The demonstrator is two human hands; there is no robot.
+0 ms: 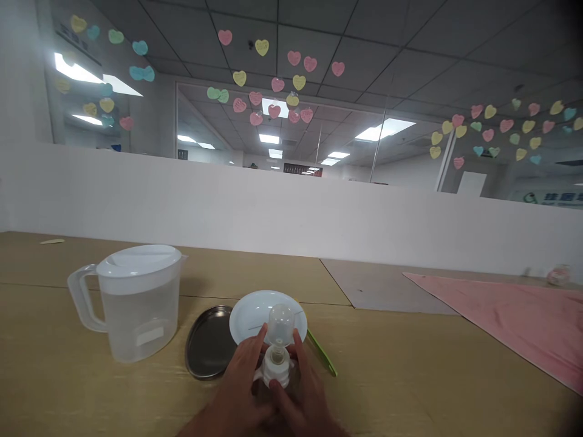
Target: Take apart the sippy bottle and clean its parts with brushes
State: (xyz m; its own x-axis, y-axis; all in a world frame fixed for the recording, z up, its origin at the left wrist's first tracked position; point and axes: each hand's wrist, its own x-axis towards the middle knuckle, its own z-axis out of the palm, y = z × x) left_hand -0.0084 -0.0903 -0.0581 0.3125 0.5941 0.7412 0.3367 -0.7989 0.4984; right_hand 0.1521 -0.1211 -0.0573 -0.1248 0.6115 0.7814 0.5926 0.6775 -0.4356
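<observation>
Close in front of me, a baby bottle top with a white ring (276,371) and a pale see-through teat is held between both hands. My left hand (241,379) curls around its left side, fingers pointing forward. From the other side my right hand (303,388) closes on it, with the thumb near the front of the white ring. A clear dome cap (281,321) shows just beyond the teat, between the fingertips of both hands; whether they touch it, I cannot tell. The bottle's lower part is hidden by the hands.
Behind the hands lies a white plate (246,309) with thin sticks on it. A dark metal tray (207,346) sits to its left, a lidded clear pitcher (141,309) farther left. A green strip-like tool (323,352) and a pink cloth (510,321) lie to the right.
</observation>
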